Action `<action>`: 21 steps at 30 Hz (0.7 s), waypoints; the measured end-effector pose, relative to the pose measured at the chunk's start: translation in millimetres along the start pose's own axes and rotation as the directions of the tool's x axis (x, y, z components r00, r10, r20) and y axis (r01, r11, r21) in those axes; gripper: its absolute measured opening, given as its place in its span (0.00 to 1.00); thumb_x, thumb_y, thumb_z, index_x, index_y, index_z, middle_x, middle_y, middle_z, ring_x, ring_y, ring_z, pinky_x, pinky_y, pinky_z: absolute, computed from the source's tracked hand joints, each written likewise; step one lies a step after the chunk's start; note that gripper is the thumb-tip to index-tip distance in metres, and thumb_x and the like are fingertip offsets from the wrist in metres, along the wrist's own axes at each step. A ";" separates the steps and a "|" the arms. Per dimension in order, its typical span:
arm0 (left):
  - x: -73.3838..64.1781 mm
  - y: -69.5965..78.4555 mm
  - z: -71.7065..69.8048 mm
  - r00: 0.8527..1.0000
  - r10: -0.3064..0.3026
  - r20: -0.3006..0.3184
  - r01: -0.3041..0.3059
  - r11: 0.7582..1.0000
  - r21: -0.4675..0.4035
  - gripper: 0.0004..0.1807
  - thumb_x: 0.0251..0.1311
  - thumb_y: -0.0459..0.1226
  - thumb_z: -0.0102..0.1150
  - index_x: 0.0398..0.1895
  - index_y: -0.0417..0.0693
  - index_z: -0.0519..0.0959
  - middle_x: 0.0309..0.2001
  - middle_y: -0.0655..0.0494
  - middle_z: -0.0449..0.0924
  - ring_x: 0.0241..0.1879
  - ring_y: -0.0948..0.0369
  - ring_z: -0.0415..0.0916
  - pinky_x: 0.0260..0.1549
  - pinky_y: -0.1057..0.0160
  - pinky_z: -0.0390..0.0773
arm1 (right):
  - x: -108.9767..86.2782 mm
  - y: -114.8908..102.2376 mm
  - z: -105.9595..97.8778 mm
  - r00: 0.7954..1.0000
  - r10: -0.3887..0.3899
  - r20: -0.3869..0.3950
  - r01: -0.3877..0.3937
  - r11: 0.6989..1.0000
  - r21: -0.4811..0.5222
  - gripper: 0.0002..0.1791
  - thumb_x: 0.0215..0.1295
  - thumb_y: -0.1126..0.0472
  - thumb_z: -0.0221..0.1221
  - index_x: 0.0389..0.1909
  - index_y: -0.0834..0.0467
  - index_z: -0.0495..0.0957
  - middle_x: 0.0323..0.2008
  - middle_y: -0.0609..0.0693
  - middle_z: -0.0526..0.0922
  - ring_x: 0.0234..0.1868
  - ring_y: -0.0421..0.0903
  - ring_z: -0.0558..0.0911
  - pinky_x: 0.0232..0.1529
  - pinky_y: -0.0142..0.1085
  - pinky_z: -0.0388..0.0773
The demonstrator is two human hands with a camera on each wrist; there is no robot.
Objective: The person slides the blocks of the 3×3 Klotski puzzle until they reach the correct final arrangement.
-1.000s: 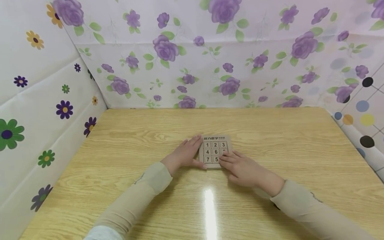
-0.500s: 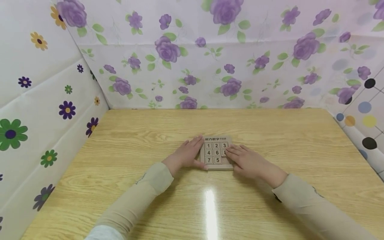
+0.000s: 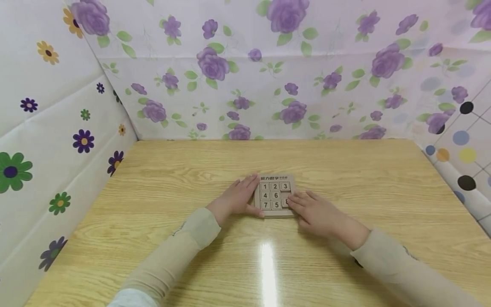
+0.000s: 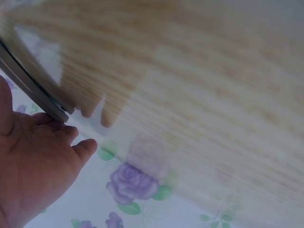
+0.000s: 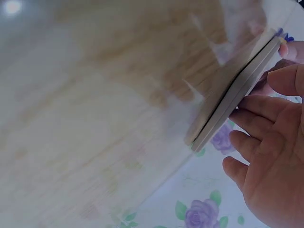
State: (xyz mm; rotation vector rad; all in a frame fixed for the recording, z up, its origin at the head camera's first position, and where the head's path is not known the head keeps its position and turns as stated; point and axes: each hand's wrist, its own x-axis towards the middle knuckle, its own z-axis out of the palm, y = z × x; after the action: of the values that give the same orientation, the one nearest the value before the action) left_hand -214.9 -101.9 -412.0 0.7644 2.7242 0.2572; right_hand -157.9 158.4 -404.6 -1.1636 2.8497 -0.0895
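A flat wooden number slide puzzle (image 3: 275,177) lies on the table in the head view, with numbered tiles in its frame. Along its left side rests my left hand (image 3: 238,197), fingers straight near the upper left corner and thumb at the lower left. My right hand (image 3: 316,213) reaches in from the right, its extended fingertips touching the 8 tile (image 3: 285,202), which they partly cover. That tile sits low in the right column, below a gap under the 3. Both wrist views show the puzzle only edge-on beside the fingers.
The wood-grain table (image 3: 184,170) reaches back to a wall of purple-flowered cloth (image 3: 245,72). Cloth also lines the left and right sides. A bright light reflection lies on the tabletop in front of the puzzle.
The 8 tile has slid down the right column from the middle row, under the right fingertips, which moved slightly towards me. The left hand has kept its place at the puzzle's left side.
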 end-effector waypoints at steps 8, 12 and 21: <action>-0.3 -1.3 0.8 1.000 0.000 -0.006 0.000 1.000 0.000 0.64 0.44 0.67 0.61 0.76 0.45 0.40 0.77 0.51 0.35 0.76 0.54 0.36 0.73 0.51 0.42 | -6.8 -6.8 -2.3 1.000 -0.024 -0.010 0.024 1.000 -0.013 0.28 0.64 0.58 0.51 0.64 0.67 0.67 0.66 0.60 0.68 0.68 0.59 0.65 0.69 0.56 0.58; -1.3 -1.4 0.4 1.000 0.007 -0.016 -0.007 1.000 -0.004 0.64 0.44 0.66 0.62 0.76 0.44 0.41 0.77 0.49 0.36 0.76 0.53 0.37 0.73 0.50 0.43 | -4.4 -6.4 -4.0 0.999 -0.031 -0.014 0.031 0.999 -0.015 0.27 0.64 0.59 0.50 0.63 0.67 0.68 0.65 0.60 0.69 0.68 0.59 0.65 0.69 0.56 0.57; -1.5 0.1 1.8 1.000 0.007 -0.021 -0.007 1.000 -0.017 0.64 0.45 0.66 0.61 0.76 0.43 0.40 0.77 0.49 0.36 0.76 0.54 0.36 0.73 0.51 0.43 | 19.6 -4.1 -6.6 0.997 -0.063 -0.035 0.062 0.998 -0.009 0.28 0.64 0.59 0.49 0.64 0.66 0.67 0.66 0.59 0.68 0.69 0.58 0.64 0.70 0.54 0.58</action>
State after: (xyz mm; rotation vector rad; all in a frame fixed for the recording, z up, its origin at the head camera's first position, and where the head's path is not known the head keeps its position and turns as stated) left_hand -213.0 -102.4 -413.2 0.7714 2.7354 0.2905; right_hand -169.5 141.9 -398.4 -1.2653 2.8465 -0.1028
